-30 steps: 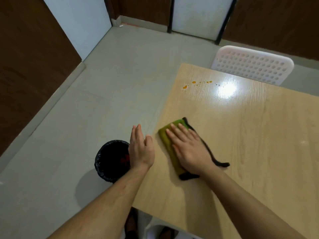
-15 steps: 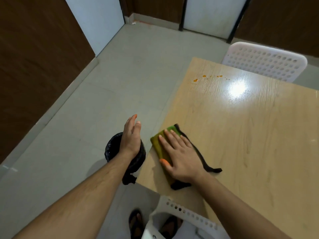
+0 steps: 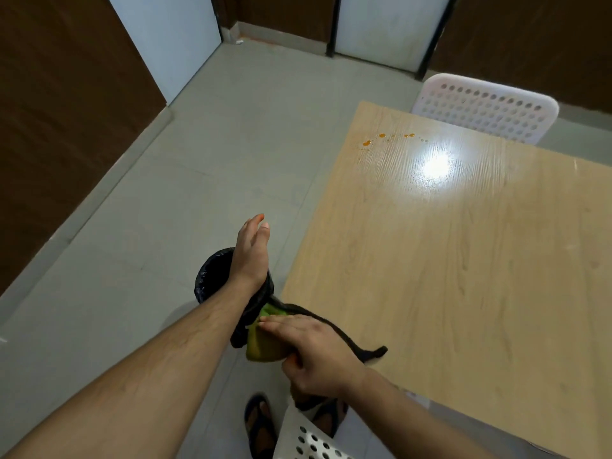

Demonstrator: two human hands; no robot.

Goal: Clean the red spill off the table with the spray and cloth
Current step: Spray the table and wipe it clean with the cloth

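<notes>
A green cloth (image 3: 265, 349) with a dark edge hangs over the near left corner of the light wooden table (image 3: 463, 276). My right hand (image 3: 314, 352) lies on top of it, fingers flat and thumb tucked beneath, gripping it at the table's edge. My left hand (image 3: 251, 253) is held open, fingers straight, beside the table above a black bin (image 3: 212, 276). A few small orange-red drops (image 3: 384, 138) remain near the table's far left corner. No spray bottle is in view.
The black-lined bin stands on the grey floor left of the table corner. A white perforated chair (image 3: 486, 107) sits at the table's far side, and another (image 3: 304, 438) is right below me by my sandalled feet (image 3: 261, 425).
My right hand has dragged the cloth toward me and off the table's near left corner. My left hand has stayed open beside the table, over the bin.
</notes>
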